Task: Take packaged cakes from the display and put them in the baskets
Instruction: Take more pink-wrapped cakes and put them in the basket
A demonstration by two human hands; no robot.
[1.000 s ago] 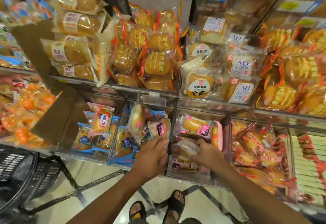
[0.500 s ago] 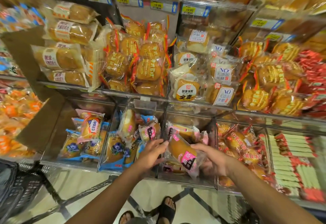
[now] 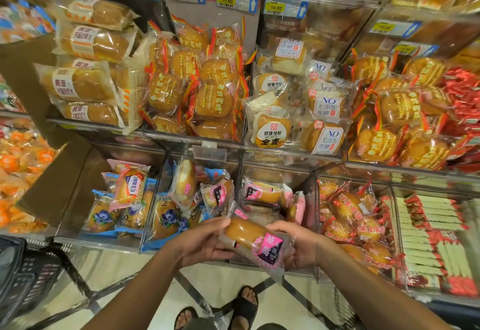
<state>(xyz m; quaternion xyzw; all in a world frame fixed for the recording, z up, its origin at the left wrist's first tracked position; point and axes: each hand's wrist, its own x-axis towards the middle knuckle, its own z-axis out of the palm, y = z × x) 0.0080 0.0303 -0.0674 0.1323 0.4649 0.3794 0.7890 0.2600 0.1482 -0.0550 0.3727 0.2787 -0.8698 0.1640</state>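
Here, 2 hands grasp 1 packaged cake [image 3: 246, 233] between them. The left hand [image 3: 200, 245] curls round its left end with the thumb on top, and the right hand [image 3: 302, 248] cups the pink-labelled end from beneath. The cake hangs tilted in the air, in front of the lower clear display bin [image 3: 313, 200] and above the tiled floor [image 3: 228, 280]. The right fingers are mostly hidden under the wrapper. More pink-labelled cakes [image 3: 262, 192] lie in the bin behind. At lower left a dark basket [image 3: 18, 277] is blurred and cut off by the edge.
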